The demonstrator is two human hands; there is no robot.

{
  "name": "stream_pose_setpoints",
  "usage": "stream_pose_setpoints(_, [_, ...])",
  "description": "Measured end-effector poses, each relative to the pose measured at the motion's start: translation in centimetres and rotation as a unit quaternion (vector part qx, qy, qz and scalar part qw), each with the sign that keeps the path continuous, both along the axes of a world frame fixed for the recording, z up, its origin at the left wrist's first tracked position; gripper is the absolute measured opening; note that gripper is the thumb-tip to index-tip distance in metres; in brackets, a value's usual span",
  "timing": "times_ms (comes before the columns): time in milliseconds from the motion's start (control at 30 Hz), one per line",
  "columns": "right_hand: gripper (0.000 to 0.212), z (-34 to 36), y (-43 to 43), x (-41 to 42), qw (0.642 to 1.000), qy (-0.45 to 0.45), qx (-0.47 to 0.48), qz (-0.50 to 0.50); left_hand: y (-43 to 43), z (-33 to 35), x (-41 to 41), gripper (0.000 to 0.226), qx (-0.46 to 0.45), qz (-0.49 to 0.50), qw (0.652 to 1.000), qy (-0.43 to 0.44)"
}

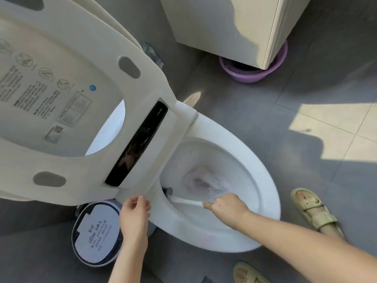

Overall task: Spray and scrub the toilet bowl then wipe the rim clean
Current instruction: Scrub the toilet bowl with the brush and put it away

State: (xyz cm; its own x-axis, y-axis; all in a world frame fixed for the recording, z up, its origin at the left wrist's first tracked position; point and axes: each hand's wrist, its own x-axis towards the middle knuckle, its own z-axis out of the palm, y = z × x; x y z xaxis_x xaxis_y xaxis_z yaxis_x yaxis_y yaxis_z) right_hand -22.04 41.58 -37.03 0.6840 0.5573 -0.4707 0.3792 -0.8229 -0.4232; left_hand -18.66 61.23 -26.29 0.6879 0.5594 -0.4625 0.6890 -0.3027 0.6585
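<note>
Half the brush head (168, 190) under seat (142, 160)

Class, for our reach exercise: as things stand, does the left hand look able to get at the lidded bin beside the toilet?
Probably yes. The left hand grips the edge of the raised toilet seat just above the lidded bin, with nothing between them; it would have to let go first.

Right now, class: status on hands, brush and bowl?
Left hand holds raised seat. Right hand grips brush, head under bowl rim. Bin beside bowl, not obstructing.
</note>
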Motion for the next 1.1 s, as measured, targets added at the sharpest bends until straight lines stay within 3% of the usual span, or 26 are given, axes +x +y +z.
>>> stream_pose_setpoints(100, [0.060, 2.1, -5.8, -0.9, 0.992, -0.003, -0.072, 0.105, -0.2, 0.7, -0.5, 0.024, 0.005, -0.014, 1.000, 0.015])
stream_pose_setpoints(200, [0.063, 1.4, -9.8, -1.9, 0.975, -0.175, -0.054, 0.128, -0.9, 0.7, -0.4, 0.023, 0.029, -0.034, 0.999, 0.025])
stream_pose_setpoints(300, [0.064, 2.9, -7.0, -1.3, 0.979, -0.048, -0.076, 0.181, -1.8, -0.1, -0.6, 0.025, 0.055, -0.054, 0.996, 0.040])
stream_pose_setpoints(433, [0.061, 0.1, -0.7, -1.6, 0.999, -0.009, -0.030, 0.016, -3.2, -2.1, -1.2, 0.015, 0.065, -0.057, 0.995, 0.056])
stream_pose_setpoints(567, [0.091, -1.1, -6.3, -5.7, 0.997, 0.067, 0.011, 0.029, -4.5, -3.6, -0.6, 0.010, 0.078, -0.057, 0.994, 0.059])
stream_pose_setpoints(733, [0.071, -2.0, -3.1, -1.2, 1.000, -0.026, 0.014, -0.011, -6.3, -4.1, 1.4, 0.012, 0.107, -0.055, 0.991, 0.055])
stream_pose_setpoints(833, [0.079, -2.6, 0.5, 0.3, 0.987, 0.053, 0.037, -0.150, -7.2, -3.9, 3.0, 0.014, 0.116, -0.055, 0.991, 0.047])
stream_pose_setpoints(1000, [0.099, -2.6, -2.9, -6.2, 0.950, 0.199, 0.085, -0.223, -8.2, -3.2, 5.6, 0.016, 0.123, -0.073, 0.989, 0.035])
stream_pose_setpoints(1100, [0.072, -3.7, -2.9, -2.8, 0.954, 0.144, 0.087, -0.250, -8.9, -3.3, 6.8, 0.013, 0.123, -0.083, 0.989, 0.021])
